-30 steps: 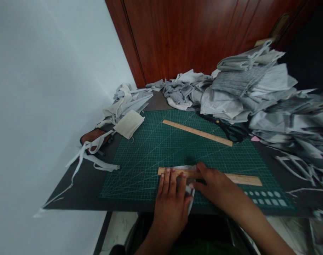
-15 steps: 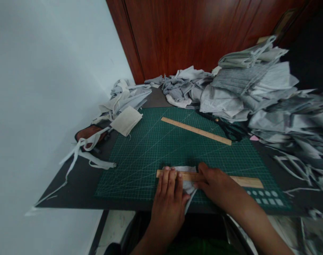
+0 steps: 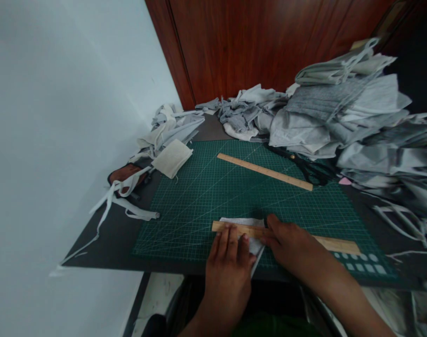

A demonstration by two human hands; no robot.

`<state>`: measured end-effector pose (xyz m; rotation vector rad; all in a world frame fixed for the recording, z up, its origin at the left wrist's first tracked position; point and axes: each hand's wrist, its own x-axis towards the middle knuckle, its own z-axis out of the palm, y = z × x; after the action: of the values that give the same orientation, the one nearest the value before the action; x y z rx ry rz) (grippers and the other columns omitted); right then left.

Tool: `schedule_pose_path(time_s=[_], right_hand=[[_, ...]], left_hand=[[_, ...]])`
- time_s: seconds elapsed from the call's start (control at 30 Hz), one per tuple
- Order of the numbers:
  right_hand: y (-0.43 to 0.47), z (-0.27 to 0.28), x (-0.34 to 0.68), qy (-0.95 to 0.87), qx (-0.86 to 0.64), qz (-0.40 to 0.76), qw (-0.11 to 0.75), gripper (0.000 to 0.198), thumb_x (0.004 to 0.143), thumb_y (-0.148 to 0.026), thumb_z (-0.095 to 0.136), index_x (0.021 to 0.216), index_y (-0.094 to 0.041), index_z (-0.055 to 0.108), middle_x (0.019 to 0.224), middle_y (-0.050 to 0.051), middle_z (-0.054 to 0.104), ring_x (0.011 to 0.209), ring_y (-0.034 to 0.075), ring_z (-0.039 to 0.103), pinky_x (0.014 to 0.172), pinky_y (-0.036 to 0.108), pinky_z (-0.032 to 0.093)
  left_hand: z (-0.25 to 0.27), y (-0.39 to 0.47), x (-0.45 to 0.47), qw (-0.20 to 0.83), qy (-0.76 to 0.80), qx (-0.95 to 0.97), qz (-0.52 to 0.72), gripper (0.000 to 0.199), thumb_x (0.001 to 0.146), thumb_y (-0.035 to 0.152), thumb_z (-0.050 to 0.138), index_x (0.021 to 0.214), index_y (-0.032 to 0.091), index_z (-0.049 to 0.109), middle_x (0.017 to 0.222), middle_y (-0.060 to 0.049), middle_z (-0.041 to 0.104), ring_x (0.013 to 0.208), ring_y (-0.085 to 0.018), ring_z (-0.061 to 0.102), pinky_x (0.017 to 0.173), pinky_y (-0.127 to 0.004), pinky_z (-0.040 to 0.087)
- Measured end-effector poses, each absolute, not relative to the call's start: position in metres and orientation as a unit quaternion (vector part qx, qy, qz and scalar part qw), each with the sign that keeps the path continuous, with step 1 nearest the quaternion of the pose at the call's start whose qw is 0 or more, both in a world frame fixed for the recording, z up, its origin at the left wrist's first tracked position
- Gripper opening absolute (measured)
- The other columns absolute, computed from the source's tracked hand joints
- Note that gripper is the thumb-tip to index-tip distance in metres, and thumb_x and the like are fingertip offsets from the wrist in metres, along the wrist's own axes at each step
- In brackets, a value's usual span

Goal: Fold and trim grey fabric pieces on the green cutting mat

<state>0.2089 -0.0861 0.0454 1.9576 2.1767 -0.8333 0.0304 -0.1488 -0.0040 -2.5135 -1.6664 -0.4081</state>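
A small piece of light grey cloth (image 3: 254, 246) lies near the front edge of the green cutting mat (image 3: 185, 201), with a wooden ruler (image 3: 336, 244) across it. My left hand (image 3: 229, 276) rests flat on the cloth, fingers stretched out, its fingertips on the ruler near the left end. Farther right, my right hand (image 3: 293, 243) is closed around the ruler at the cloth's right edge. Its thumb and forefinger are close to that edge; whether they also pinch the cloth I cannot tell. Part of the cloth hangs past the mat toward me.
A second wooden ruler (image 3: 265, 172) lies farther back, beside black-handled scissors (image 3: 309, 171). Stacked grey fabric (image 3: 314, 105) rises at the back right. At the left are a folded cream cloth (image 3: 173, 158), a brown pouch (image 3: 125, 173) and white strips (image 3: 139, 213). A wall (image 3: 59, 140) borders the left side.
The view has shifted, so everything appears slightly farther right. My left fingertips have drawn back a little toward me on the ruler. My right hand keeps its hold.
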Motion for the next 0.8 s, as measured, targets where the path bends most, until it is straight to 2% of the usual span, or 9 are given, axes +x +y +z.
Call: schedule_pose_path(time_s=[0.13, 0.2, 0.37, 0.6, 0.8], right_hand=[[-0.085, 0.047, 0.207, 0.709, 0.649, -0.267, 0.067, 0.019, 0.102, -0.02, 0.054, 0.119, -0.013, 0.058, 0.102, 0.016, 0.077, 0.1, 0.032, 0.075, 0.073, 0.032, 0.044], [-0.086, 0.047, 0.207, 0.711, 0.649, -0.263, 0.066, 0.019, 0.102, -0.021, 0.053, 0.118, -0.013, 0.057, 0.101, 0.017, 0.077, 0.1, 0.032, 0.075, 0.073, 0.032, 0.044], [-0.087, 0.047, 0.207, 0.712, 0.648, -0.263, 0.07, 0.019, 0.103, -0.022, 0.052, 0.119, -0.013, 0.057, 0.1, 0.016, 0.077, 0.099, 0.032, 0.075, 0.073, 0.033, 0.044], [-0.088, 0.048, 0.206, 0.711, 0.649, -0.258, 0.081, 0.028, 0.104, -0.023, 0.053, 0.128, -0.009, 0.052, 0.106, 0.019, 0.077, 0.103, 0.034, 0.074, 0.074, 0.034, 0.046], [-0.088, 0.046, 0.209, 0.7, 0.659, -0.263, 0.083, 0.019, 0.105, -0.028, 0.051, 0.117, -0.015, 0.055, 0.103, 0.015, 0.077, 0.101, 0.032, 0.075, 0.07, 0.032, 0.044]], left_hand=[[0.003, -0.149, 0.032, 0.015, -0.561, -0.816, -0.143, 0.072, 0.087, 0.07, 0.062, 0.135, 0.015, 0.061, 0.149, -0.021, 0.053, 0.142, -0.039, 0.047, 0.109, -0.055, 0.051], [0.004, -0.15, 0.034, 0.016, -0.563, -0.814, -0.144, 0.079, 0.087, 0.075, 0.057, 0.138, 0.014, 0.059, 0.149, -0.022, 0.053, 0.142, -0.04, 0.047, 0.109, -0.056, 0.05], [-0.001, -0.152, 0.04, 0.028, -0.572, -0.808, -0.137, 0.068, 0.096, 0.063, 0.053, 0.145, 0.015, 0.053, 0.15, -0.021, 0.052, 0.144, -0.038, 0.044, 0.112, -0.054, 0.047], [-0.011, -0.155, 0.048, 0.059, -0.582, -0.799, -0.137, 0.062, 0.096, 0.045, 0.061, 0.147, 0.012, 0.05, 0.154, -0.023, 0.046, 0.148, -0.039, 0.038, 0.114, -0.057, 0.044], [-0.011, -0.156, 0.047, 0.048, -0.586, -0.795, -0.149, 0.063, 0.095, 0.05, 0.061, 0.148, 0.018, 0.05, 0.157, -0.02, 0.043, 0.149, -0.039, 0.035, 0.115, -0.058, 0.042]])
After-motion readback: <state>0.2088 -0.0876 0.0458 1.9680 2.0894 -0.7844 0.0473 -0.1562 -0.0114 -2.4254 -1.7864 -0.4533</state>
